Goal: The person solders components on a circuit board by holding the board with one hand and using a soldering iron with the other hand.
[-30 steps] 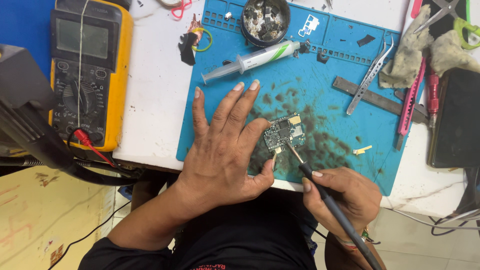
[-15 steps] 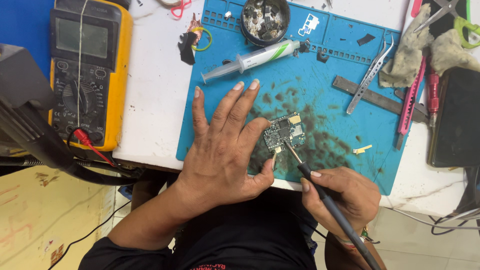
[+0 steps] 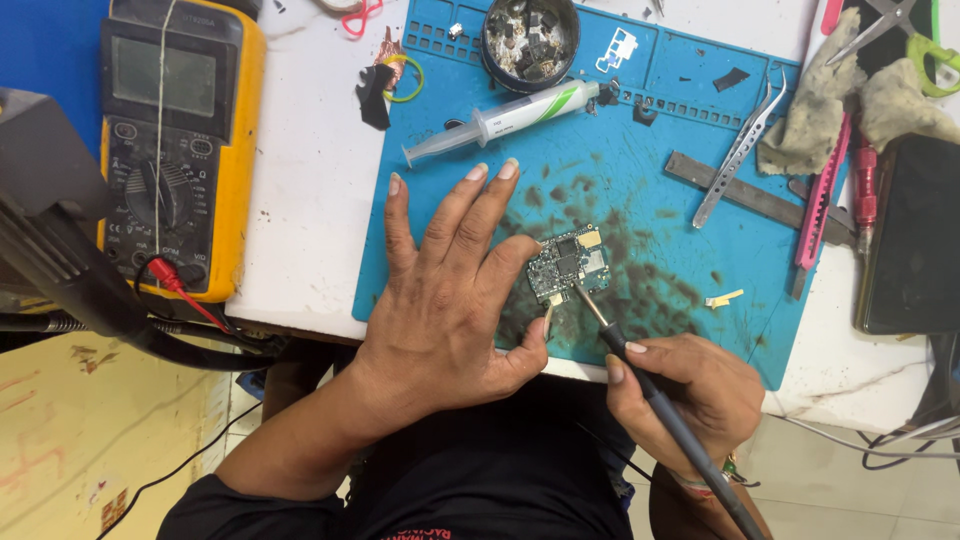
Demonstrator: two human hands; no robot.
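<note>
I sit at a white bench (image 3: 310, 200) with a blue mat (image 3: 640, 140) laid over it, the mat stained with dark blotches around my work. My left hand (image 3: 450, 290) lies flat and open on the mat, fingers spread, its index fingertip pressing the left edge of a small circuit board (image 3: 568, 263) to pin it down; the thumb rests near the mat's front edge. My right hand (image 3: 690, 395) is closed around the dark handle of a soldering iron (image 3: 665, 405), held like a pen below the mat's edge, and the iron's thin tip meets the lower edge of the board. The board lies near the middle of the mat, just right of my left hand, with a small strip hanging from its lower left corner.

Above my left fingertips a syringe (image 3: 505, 120) with a green label lies at a slant. Behind it stands a round black tin (image 3: 530, 40) full of small parts. To the right of the board lie metal tweezers (image 3: 738, 152) and a flat grey metal bar (image 3: 745, 195), and farther right a pink knife (image 3: 820, 200) beside some crumpled rags (image 3: 815, 110). A dark slab (image 3: 915, 240) sits at the right edge. On the far left stands a yellow multimeter (image 3: 180, 140) with a red probe plugged in.
</note>
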